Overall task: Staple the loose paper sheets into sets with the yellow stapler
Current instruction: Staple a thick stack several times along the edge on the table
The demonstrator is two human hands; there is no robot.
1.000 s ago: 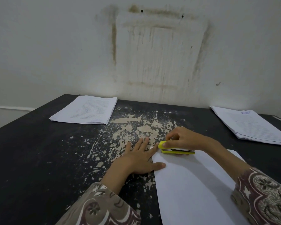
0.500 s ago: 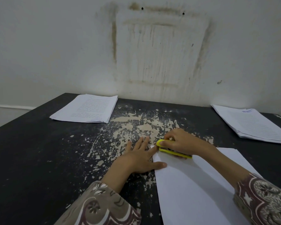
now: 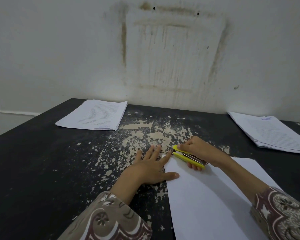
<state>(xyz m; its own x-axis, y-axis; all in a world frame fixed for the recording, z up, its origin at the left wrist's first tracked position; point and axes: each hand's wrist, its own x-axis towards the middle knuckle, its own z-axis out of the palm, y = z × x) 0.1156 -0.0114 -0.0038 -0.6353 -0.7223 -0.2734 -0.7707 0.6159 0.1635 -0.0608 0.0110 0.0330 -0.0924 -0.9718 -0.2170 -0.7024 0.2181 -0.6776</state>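
chg: stapler point(image 3: 189, 157) was squeezed flat 0.5 s ago, now sprung open at far-left corner of sheets point(image 3: 206, 196) | R hand point(image 3: 199, 151) wraps it | L hand point(image 3: 151, 168) flat, fingers straight, pinning paper edge | we judge staple's in; set goes aside next

Your small yellow plastic stapler point(image 3: 189, 156) with its metal magazine showing sits gaping at the far left corner of the blank white paper sheets point(image 3: 206, 193) near the table's front edge. Printed white stacks lie at the far left corner point(image 3: 93, 115) and far right edge point(image 3: 274, 132).
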